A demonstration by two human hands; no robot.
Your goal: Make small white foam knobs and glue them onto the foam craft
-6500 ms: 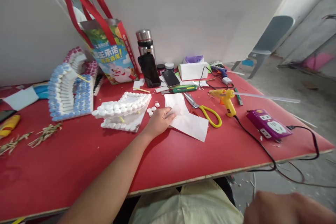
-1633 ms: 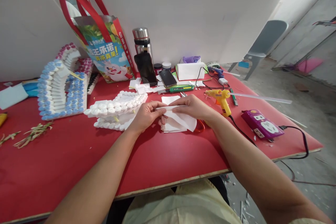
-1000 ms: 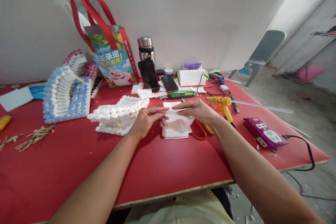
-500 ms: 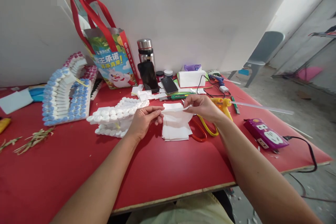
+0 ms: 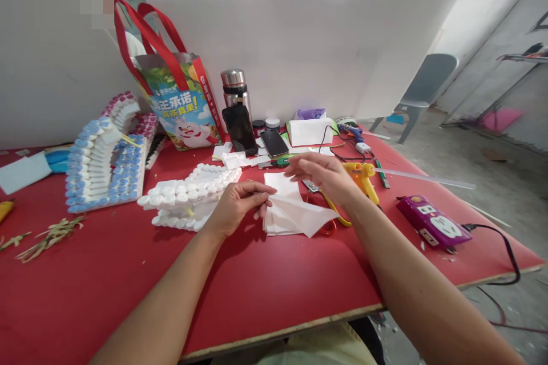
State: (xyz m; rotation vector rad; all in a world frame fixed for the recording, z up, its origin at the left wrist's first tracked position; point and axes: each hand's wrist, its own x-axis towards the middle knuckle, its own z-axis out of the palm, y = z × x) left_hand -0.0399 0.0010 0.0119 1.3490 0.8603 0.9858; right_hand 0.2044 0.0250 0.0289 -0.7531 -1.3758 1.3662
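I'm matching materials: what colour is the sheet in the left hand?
The sheet is white, best in the head view.

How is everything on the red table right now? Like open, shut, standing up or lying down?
Left hand: pinching the thin sheet
Right hand: raised, fingers loose, seemingly holding nothing
Thin sheet: bent, partly over the paper stack
Bag: standing
Flask: upright, closed
Flat phone: lying down, screen dark
Glue gun: on its side, clear stick loaded
Scissors: partly hidden, open or shut unclear

Smooth, matt paper sheet [image 5: 306, 217]
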